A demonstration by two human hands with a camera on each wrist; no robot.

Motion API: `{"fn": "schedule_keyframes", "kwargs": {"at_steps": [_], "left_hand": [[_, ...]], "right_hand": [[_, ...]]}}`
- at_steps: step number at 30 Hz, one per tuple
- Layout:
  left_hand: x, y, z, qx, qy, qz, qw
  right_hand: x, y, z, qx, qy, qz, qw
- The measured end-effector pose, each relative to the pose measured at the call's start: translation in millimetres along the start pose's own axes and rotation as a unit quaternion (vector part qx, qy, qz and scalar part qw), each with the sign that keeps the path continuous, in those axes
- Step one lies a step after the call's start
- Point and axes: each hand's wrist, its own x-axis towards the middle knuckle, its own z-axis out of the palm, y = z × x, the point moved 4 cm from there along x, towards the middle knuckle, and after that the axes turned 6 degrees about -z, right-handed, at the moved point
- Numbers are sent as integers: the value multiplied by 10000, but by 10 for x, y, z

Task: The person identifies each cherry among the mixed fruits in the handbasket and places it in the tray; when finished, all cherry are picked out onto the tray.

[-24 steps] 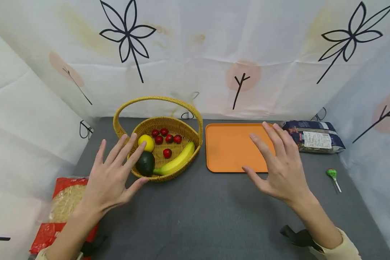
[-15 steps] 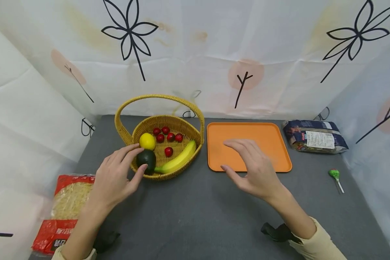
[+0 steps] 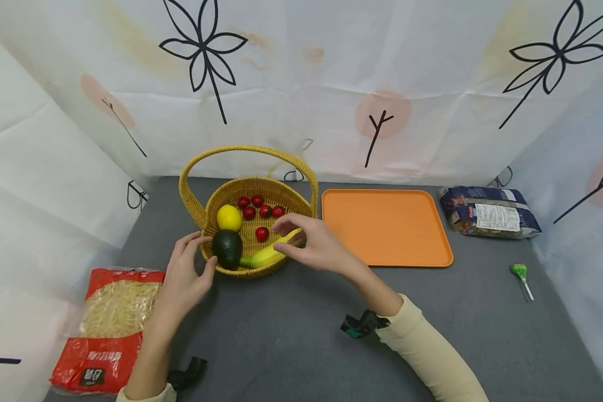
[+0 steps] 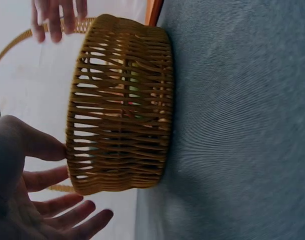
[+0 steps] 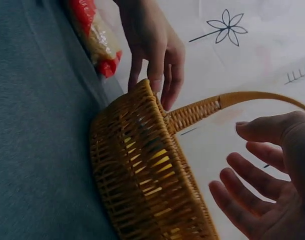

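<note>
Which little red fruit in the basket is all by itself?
The red fruit closest to the banana; the other five sit bunched together farther back in the basket.

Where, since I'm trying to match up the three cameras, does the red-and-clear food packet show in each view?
Head: the red-and-clear food packet lies at the lower left.
Left wrist: not in this picture.
Right wrist: upper left, cut off by the top edge.
Shared landmark: the wicker basket, visible in all three, also here in left wrist and right wrist.
</note>
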Motion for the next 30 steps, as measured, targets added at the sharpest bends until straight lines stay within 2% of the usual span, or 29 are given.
{"fn": "schedule_keyframes", "kwargs": {"at_steps": [3,9,15,22,30], "left_hand": [[-22,-42,27,-291,-88,-272,9992],[-51,-95,77,-811,-191,-812,9932],[-77,-132,115,-896,-53,-1063,9903],[-94,-135,135,-954,36,-1172,9885],[-94,-127,134,-1065,79,-1237,9866]], "right_hand": [[211,122,121,212,-426,268,9985],[560,382,248,83,-1050,699,9920],[747,581,314,212,-1610,1157,9799],[805,707,360,573,-1827,1743,9659],[838,783,354,667,-1643,2027,9631]]}}
